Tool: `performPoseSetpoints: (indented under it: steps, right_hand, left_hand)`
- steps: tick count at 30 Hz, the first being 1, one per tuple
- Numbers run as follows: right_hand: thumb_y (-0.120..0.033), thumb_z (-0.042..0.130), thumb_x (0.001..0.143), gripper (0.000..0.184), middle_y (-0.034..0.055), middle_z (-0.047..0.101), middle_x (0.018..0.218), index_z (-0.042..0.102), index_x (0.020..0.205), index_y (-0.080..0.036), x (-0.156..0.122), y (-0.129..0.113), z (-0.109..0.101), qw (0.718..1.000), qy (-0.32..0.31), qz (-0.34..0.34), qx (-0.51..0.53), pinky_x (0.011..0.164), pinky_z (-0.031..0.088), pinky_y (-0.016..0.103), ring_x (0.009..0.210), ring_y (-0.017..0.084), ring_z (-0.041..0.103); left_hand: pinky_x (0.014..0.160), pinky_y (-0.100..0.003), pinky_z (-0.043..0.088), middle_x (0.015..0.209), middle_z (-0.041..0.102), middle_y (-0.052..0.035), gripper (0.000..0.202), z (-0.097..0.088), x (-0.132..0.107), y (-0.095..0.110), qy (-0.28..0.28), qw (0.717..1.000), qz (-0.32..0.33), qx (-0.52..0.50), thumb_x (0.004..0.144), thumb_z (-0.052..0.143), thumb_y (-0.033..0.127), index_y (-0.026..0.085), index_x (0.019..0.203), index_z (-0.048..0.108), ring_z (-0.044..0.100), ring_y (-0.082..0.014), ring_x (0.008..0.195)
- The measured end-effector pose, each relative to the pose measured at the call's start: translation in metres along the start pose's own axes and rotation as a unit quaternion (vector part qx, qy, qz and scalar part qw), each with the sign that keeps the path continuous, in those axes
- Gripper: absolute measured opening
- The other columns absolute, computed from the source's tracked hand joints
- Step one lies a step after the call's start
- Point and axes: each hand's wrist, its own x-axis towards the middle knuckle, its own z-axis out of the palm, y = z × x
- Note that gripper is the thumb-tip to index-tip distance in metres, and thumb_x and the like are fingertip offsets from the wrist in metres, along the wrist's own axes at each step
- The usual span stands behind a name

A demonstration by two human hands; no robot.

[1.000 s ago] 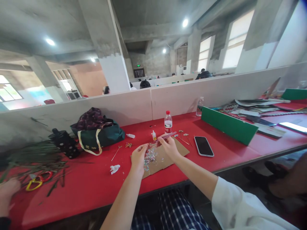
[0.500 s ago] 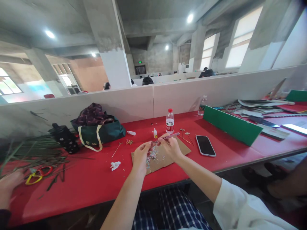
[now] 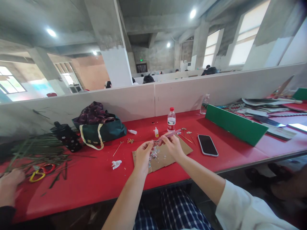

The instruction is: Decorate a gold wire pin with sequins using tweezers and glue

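My left hand (image 3: 143, 154) hovers over a brown cardboard sheet (image 3: 176, 155) on the red table, its fingertips pinched on something too small to make out. My right hand (image 3: 172, 146) grips pink tweezers (image 3: 171, 134) whose tip points left toward the left fingertips. A small heap of glittery beads or sequins (image 3: 153, 154) lies on the cardboard just under both hands.
Behind the cardboard stand a water bottle (image 3: 171, 120) and a small glue bottle (image 3: 156, 132). A black phone (image 3: 208, 145) lies to the right, a green board (image 3: 236, 125) beyond it. A green bag (image 3: 100, 131), scissors (image 3: 40, 172), green stems and another person's hand (image 3: 9, 187) are at left.
Both hands have come closer together over the beads, the tweezers' tip now near the left fingertips. The camera view has shifted slightly.
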Motion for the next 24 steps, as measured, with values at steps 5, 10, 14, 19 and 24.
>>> performPoseSetpoints:
  steps: [5, 10, 14, 19, 24]
  right_hand:
    - [-0.041, 0.056, 0.084, 0.025, 0.001, 0.064, 0.057, 0.055, 0.07, -0.02, 0.001, 0.004, 0.003, 0.999, 0.01, 0.034, 0.019, 0.059, 0.046, 0.028, 0.056, 0.015, 0.06]
    - [-0.04, 0.057, 0.083, 0.025, 0.0011, 0.064, 0.058, 0.056, 0.07, -0.019, 0.001, 0.007, 0.002, 0.999, 0.013, 0.046, 0.023, 0.062, 0.045, 0.028, 0.058, 0.015, 0.06]
    - [-0.04, 0.057, 0.083, 0.024, 0.0006, 0.064, 0.058, 0.056, 0.07, -0.019, 0.0, 0.006, 0.002, 0.998, 0.009, 0.051, 0.028, 0.064, 0.046, 0.028, 0.058, 0.015, 0.059]
    - [-0.043, 0.059, 0.081, 0.026, 0.0006, 0.064, 0.059, 0.055, 0.071, -0.02, 0.0, 0.006, 0.003, 0.998, 0.005, 0.058, 0.037, 0.064, 0.047, 0.029, 0.058, 0.015, 0.06]
    - [-0.046, 0.061, 0.078, 0.029, 0.001, 0.063, 0.057, 0.055, 0.069, -0.02, 0.001, 0.006, 0.003, 0.996, 0.006, 0.069, 0.052, 0.061, 0.05, 0.03, 0.055, 0.016, 0.06]
  left_hand:
    - [0.054, -0.02, 0.037, 0.075, 0.07, -0.0052, 0.037, -0.002, 0.003, -0.007, 0.004, 1.0, 0.012, 0.011, 0.062, 0.072, 0.048, 0.015, 0.08, 0.072, 0.054, -0.0096, 0.061]
    - [0.053, -0.019, 0.037, 0.074, 0.07, -0.0046, 0.034, -0.002, 0.006, -0.011, 0.006, 1.0, 0.017, 0.02, 0.064, 0.071, 0.046, 0.015, 0.08, 0.072, 0.056, -0.0099, 0.061]
    - [0.054, -0.02, 0.038, 0.069, 0.068, -0.0041, 0.033, -0.002, 0.007, -0.011, 0.01, 0.999, 0.02, 0.028, 0.063, 0.07, 0.044, 0.015, 0.078, 0.073, 0.056, -0.0101, 0.059]
    - [0.057, -0.021, 0.04, 0.069, 0.069, -0.0039, 0.032, -0.003, 0.006, -0.012, 0.011, 0.999, 0.031, 0.041, 0.065, 0.069, 0.043, 0.015, 0.078, 0.073, 0.057, -0.011, 0.06]
    - [0.063, -0.023, 0.042, 0.073, 0.07, -0.0048, 0.029, -0.004, 0.007, -0.013, 0.004, 0.997, 0.049, 0.056, 0.068, 0.068, 0.042, 0.015, 0.079, 0.073, 0.061, -0.0145, 0.069]
